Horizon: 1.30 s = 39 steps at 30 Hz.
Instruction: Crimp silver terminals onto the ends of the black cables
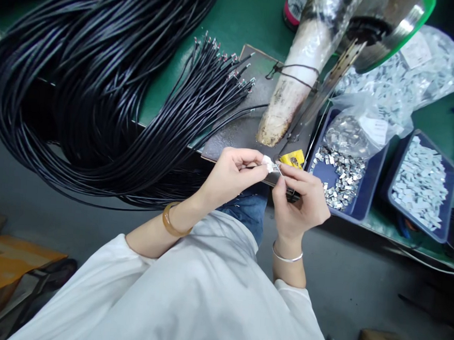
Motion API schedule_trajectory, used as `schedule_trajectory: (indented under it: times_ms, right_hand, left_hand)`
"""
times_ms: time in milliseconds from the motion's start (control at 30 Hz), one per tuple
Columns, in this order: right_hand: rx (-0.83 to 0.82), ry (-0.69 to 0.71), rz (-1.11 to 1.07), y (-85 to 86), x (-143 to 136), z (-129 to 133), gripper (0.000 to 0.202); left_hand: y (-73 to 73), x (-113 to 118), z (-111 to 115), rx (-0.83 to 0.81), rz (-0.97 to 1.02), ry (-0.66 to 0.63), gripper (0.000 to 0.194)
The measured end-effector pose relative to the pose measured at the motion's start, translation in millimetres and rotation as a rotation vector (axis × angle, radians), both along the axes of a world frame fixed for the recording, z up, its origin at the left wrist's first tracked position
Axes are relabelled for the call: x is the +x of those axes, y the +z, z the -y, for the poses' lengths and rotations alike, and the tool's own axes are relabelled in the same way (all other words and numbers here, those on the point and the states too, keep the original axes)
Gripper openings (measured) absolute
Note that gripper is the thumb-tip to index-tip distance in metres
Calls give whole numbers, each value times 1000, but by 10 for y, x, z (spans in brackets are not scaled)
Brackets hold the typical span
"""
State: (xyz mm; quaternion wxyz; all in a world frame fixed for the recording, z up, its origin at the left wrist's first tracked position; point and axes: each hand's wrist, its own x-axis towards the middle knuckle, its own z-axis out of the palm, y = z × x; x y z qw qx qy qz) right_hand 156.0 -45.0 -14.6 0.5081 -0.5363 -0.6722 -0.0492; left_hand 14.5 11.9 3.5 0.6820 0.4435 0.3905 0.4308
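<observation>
My left hand (239, 170) is closed in a pinch, with white wrapping on a fingertip. What it pinches is mostly hidden. My right hand (301, 196) pinches a small thin silvery metal piece (279, 169) right at the left fingertips, and the two hands nearly touch. Just beyond the fingers, a yellow block (293, 158) sits at the front edge of a dark metal plate (229, 134). To the left, a bundle of black cables (201, 93) lies with its stripped ends, showing fine coloured wires, over the plate.
A wrapped white tube (291, 86) slants down over the plate. On the right stand a blue tray (373, 193) of small metal shells and another tray (448, 206) of pale pieces. Behind them lies a plastic bag (432, 65). Thick cable coils (83, 51) hang over the green table's edge.
</observation>
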Motion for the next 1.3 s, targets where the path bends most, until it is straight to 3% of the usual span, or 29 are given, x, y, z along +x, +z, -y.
schedule_trajectory:
  times_ms: [233,567,900,1300]
  right_hand:
    - [76,-22,157,-22,13,-68,22]
    - [78,-27,156,-17,23,-106,20]
    - [114,-18,198,-57,68,-111,22]
    - [137,-20,177,1,30,-138,22]
  left_hand:
    - [3,49,-29,13,-15,82,7]
    - [58,68,-68,9,-6,92,10]
    - [25,61,-73,-4,-10,79,7]
    - [58,46,-73,92,-37,103,6]
